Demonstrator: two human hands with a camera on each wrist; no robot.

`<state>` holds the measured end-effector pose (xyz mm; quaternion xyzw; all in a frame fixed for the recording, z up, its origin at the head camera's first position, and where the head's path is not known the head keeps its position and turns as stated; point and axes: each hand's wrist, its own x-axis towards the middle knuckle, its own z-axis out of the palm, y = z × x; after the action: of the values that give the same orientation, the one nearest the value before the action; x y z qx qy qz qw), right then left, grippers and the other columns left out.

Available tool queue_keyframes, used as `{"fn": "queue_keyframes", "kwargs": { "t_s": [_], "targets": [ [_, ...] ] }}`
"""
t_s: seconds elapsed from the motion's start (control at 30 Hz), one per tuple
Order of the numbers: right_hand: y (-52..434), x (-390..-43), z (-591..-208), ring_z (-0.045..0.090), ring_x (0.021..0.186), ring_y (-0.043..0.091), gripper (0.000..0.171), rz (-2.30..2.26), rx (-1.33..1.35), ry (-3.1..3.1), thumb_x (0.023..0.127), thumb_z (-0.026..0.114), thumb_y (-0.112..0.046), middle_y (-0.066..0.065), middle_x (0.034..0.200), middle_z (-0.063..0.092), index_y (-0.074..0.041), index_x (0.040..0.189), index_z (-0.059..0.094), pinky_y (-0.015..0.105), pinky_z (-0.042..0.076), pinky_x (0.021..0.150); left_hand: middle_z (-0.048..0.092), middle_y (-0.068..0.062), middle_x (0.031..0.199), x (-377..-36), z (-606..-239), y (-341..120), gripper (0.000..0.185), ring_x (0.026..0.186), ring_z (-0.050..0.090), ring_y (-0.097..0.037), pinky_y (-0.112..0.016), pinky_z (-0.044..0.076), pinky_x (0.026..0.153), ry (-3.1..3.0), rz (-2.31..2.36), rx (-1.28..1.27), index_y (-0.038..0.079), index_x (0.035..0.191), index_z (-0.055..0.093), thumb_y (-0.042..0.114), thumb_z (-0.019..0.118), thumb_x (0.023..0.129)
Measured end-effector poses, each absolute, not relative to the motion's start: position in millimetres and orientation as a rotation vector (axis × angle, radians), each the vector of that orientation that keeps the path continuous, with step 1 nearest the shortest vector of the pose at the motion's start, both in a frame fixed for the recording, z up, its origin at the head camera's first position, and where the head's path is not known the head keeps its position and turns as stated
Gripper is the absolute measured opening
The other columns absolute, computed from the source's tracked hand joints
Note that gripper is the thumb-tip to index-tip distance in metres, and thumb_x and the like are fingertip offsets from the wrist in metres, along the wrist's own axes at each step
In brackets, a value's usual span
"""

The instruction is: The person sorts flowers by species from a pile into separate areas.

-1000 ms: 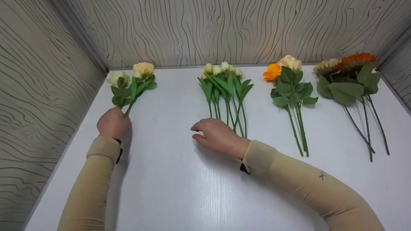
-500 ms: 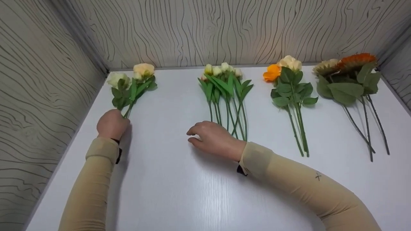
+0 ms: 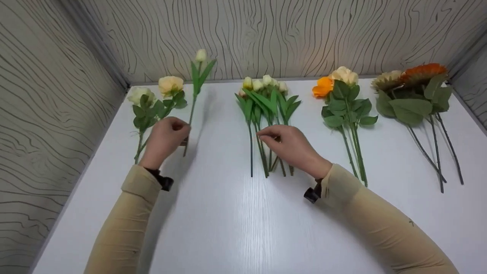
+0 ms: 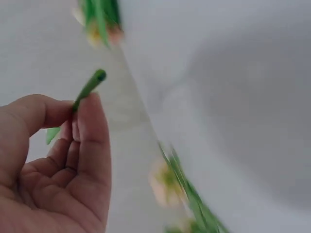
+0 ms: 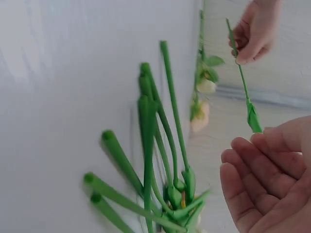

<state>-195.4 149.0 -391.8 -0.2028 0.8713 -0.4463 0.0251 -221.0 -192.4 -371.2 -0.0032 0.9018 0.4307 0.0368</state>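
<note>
My left hand (image 3: 164, 139) pinches a white tulip (image 3: 201, 56) by its stem between thumb and fingers. The tulip stands nearly upright, bloom up, above the table. In the left wrist view, the cut end of its stem (image 4: 90, 87) pokes past the fingertips. Below that hand lie a pale green rose (image 3: 140, 95) and a peach rose (image 3: 170, 84). My right hand (image 3: 293, 146) hovers over the stems of a tulip bunch (image 3: 266, 101), thumb near the forefinger. In the right wrist view its relaxed, loosely bent fingers (image 5: 250, 167) hold nothing, beside the stems.
Right of the tulips lies a bunch of orange and peach roses (image 3: 344, 102). Farther right are sunflower-like flowers (image 3: 422, 72) with dark stems. All rest on a white table (image 3: 228, 228) with patterned walls (image 3: 266, 38) behind and at the sides.
My left hand has lifted the tulip out from beside the two roses and moved right. My right hand has shifted right and slightly up, over the tulip stems.
</note>
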Motion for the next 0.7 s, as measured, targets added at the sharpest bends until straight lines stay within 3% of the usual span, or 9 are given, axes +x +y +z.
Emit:
{"fn": "queue_keyframes", "kwargs": {
  "t_s": [0.13,0.23,0.37,0.7],
  "targets": [
    [168.2,-196.9,-386.7,0.066,0.099,0.021,0.026,-1.689,-0.443,2.521,0.104,0.064,-0.03,0.0,0.114,0.072,-0.017,0.124,0.074,0.038,0.055,0.085,0.068,-0.014,0.099,-211.4,-369.9,-133.0,0.018,0.084,0.071,-0.026,-0.048,0.06,0.081,2.563,1.552,0.141,0.003,0.11,0.069,0.018,0.065,0.101],
    [178.7,-198.1,-383.7,0.067,0.105,0.027,0.033,-1.875,-0.366,2.4,0.103,0.065,-0.032,0.007,0.116,0.072,-0.01,0.127,0.071,0.037,0.055,0.091,0.069,-0.01,0.096,-202.2,-370.8,-92.8,0.014,0.082,0.07,-0.024,-0.045,0.06,0.078,2.492,1.607,0.261,0.006,0.107,0.069,0.017,0.066,0.1],
    [187.3,-200.9,-380.7,0.066,0.105,0.029,0.041,-2.033,-0.3,2.287,0.101,0.068,-0.033,0.012,0.118,0.071,-0.003,0.128,0.069,0.034,0.056,0.089,0.068,-0.005,0.093,-192.6,-374.4,-52.0,0.011,0.077,0.067,-0.019,-0.036,0.058,0.07,2.495,1.597,0.42,0.009,0.105,0.07,0.018,0.066,0.1],
    [199.0,-203.3,-378.0,0.067,0.093,0.024,0.043,-2.217,-0.194,2.117,0.097,0.074,-0.028,0.015,0.11,0.072,0.006,0.123,0.069,0.032,0.057,0.082,0.066,0.001,0.091,-184.8,-381.6,-8.0,0.01,0.077,0.06,-0.014,-0.028,0.052,0.068,2.5,1.556,0.54,0.012,0.104,0.071,0.021,0.068,0.099]
  ]
}}
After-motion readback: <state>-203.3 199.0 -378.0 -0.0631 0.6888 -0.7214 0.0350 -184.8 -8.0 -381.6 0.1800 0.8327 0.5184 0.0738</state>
